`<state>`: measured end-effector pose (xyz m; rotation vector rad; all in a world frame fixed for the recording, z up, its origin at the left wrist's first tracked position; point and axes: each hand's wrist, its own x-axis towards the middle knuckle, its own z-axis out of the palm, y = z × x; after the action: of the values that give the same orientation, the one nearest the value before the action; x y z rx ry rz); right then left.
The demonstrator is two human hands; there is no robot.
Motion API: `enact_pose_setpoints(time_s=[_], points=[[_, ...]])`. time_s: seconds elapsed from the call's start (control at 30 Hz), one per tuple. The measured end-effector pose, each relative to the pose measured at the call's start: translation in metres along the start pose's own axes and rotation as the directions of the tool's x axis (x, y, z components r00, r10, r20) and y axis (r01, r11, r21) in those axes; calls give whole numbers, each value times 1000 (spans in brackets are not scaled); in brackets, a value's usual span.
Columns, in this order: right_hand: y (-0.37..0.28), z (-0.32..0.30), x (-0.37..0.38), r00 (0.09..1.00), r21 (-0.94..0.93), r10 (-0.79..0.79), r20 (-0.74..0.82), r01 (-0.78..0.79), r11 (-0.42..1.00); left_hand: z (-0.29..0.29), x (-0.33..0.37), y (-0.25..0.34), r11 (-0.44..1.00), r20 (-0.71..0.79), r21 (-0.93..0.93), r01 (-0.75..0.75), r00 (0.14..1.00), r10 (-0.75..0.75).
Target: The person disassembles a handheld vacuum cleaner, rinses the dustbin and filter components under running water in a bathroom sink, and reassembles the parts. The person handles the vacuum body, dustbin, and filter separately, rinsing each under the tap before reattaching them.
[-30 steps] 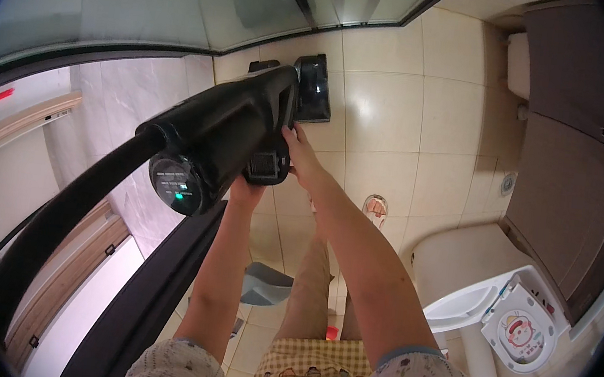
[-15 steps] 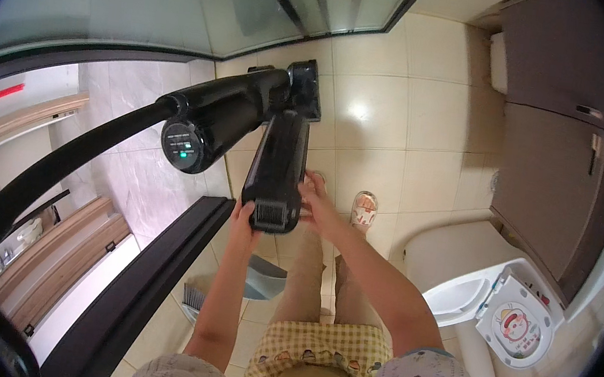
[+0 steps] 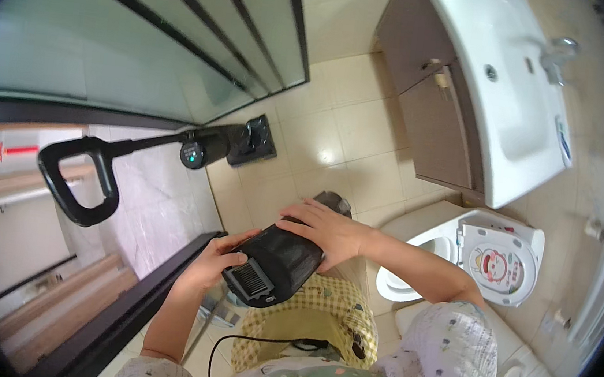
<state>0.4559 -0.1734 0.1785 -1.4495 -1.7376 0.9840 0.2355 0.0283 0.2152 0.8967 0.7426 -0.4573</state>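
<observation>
Between both hands I hold a dark, partly see-through tank (image 3: 286, 254), with a grille at its near-left end. My left hand (image 3: 215, 259) grips that end, its thumb beside the grille. Across the top and far side lies my right hand (image 3: 328, 232), fingers wrapped over it. Beyond, at the far left, an upright black floor washer (image 3: 207, 145) stands on the tiles with its loop handle (image 3: 110, 187) reaching left and a lit display on its body. The tank is apart from the washer.
To the right are a toilet (image 3: 403, 280) with its lid raised, and a white sink (image 3: 512, 148) on a brown cabinet (image 3: 438, 122). A black-framed glass partition (image 3: 155, 48) stands at the far left. A dark door frame (image 3: 151, 290) runs close by my left arm.
The tank has come away from beside the washer, closer to my body, and is now tilted. My right hand has shifted from its side to over its top. The view has turned, showing the sink.
</observation>
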Motion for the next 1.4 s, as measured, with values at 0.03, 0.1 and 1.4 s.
enact_pose_setpoints(time_s=[0.03,0.1,1.4], points=[[-10,2,-12,993,0,-9,-121,9,1000,12,-2,19,997,26,71,21,999,-23],[-41,6,-41,945,32,60,-322,-53,998,51,-10,60,935,29,353,9,999,-21],[-72,304,-492,-680,937,679,277,37,-346,572,59,38,-376,902,430,-821,403,151]])
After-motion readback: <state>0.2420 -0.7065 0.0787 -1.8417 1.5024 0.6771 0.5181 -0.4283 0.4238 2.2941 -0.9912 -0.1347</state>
